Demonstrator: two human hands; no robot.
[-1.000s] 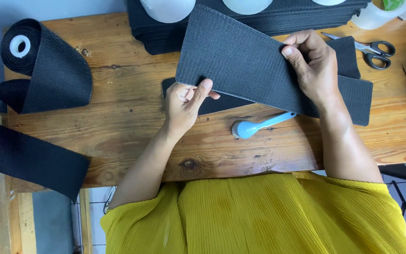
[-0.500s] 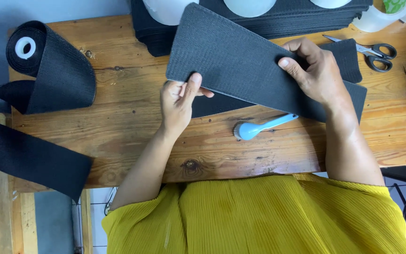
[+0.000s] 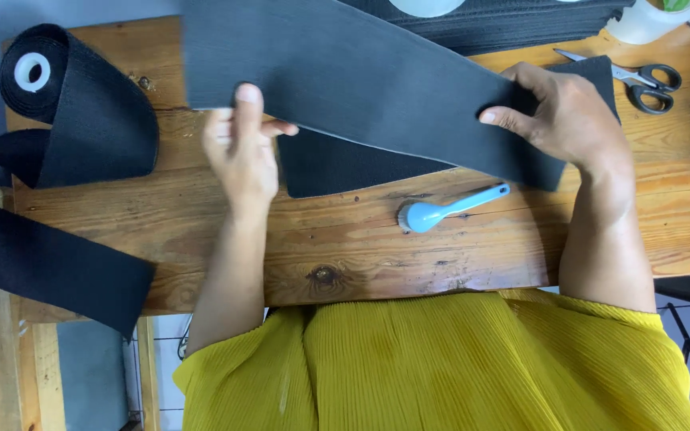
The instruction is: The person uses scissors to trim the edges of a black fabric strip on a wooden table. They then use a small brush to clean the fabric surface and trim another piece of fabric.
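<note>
A wooden worktable (image 3: pixel 201 239) with visible grain and knots fills the view from above; a grey floor shows at the left edge. Nearest the camera, the person's pleated yellow garment (image 3: pixel 441 363) spans the lower edge, and both bare forearms reach from it over the table.

On the bare wood just beyond the near table edge lies a light-blue handled tool (image 3: pixel 449 209), its round head to the left and its handle pointing toward the right arm.

The left hand (image 3: pixel 239 156) grips the near left corner of a wide dark-grey fabric strip (image 3: pixel 361 88), thumb on top and fingers curled beneath. The right hand (image 3: pixel 573 120) pinches the strip's right end, thumb pressed on its upper face and the other fingers closed around its edge. The strip is held between the two hands, raised above the table and slanting from upper left to lower right. Beneath it a second dark fabric piece (image 3: pixel 345 168) lies flat on the wood.

At the far left, a roll of black webbing (image 3: pixel 81 120) with a white core stands on the table, its loose tail trailing off the left edge and back across the near left corner. At the far right lie black-handled scissors (image 3: pixel 640 80); a stack of dark fabric (image 3: pixel 521 24) lies along the far edge.
</note>
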